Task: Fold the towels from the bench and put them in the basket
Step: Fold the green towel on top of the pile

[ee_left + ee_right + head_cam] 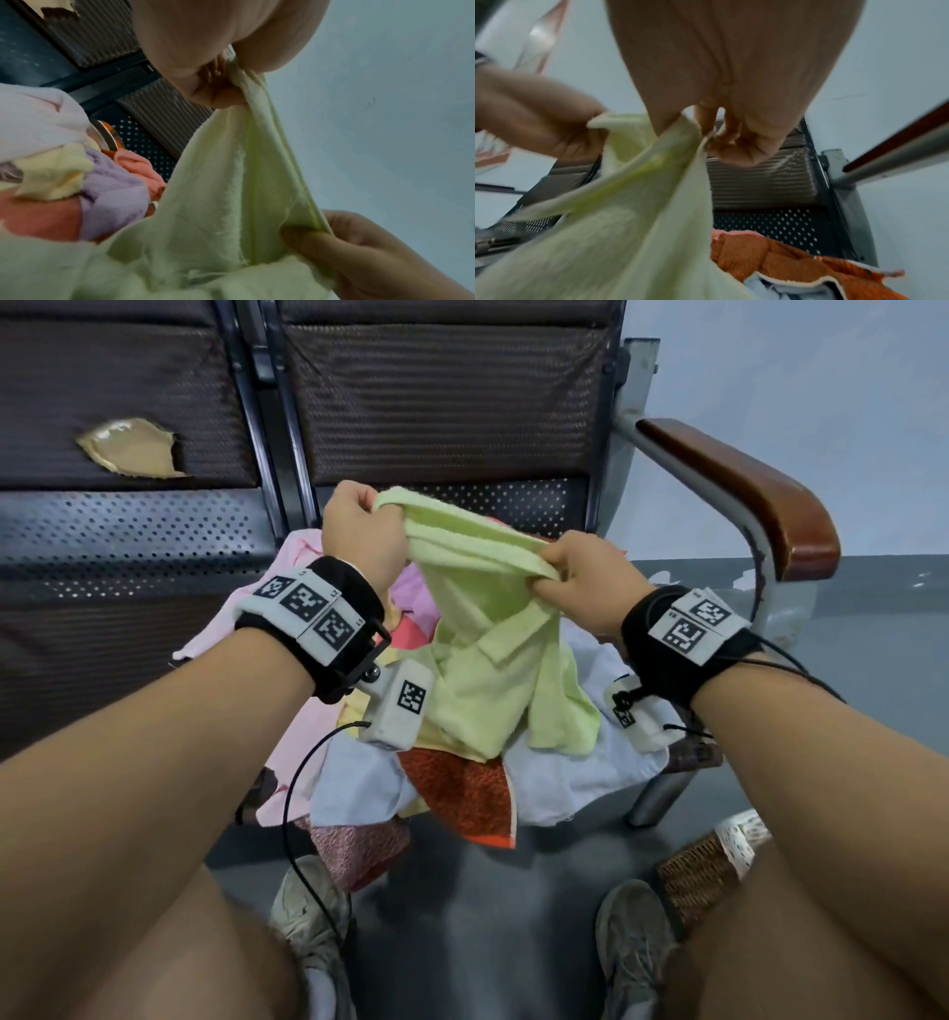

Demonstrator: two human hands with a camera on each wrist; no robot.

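Both forearms fill the lower part of the head view, reaching toward a light green towel (493, 629) held up over the bench (128, 541). At the towel's upper edge the left hand (362, 534) has its fingers curled round one bunched corner, and the right hand (585, 580) pinches the same edge a little lower and nearer; the wrist views confirm cloth clamped in each grip. Below the hands, the towel hangs crumpled, its lower part touching the heap of other towels (462, 788) in pink, white, orange and purple on the seat. Low on the right, partly hidden behind the right arm, the wicker basket (703, 870) stands on the floor beside a shoe. I judge the step in hand to be opening the towel out before the first fold. To do it well, each hand should work along the edge to a true corner, then draw apart until the hem is taut and level. Lifting the towel free of the heap would let it hang flat and avoid dragging others off the seat.
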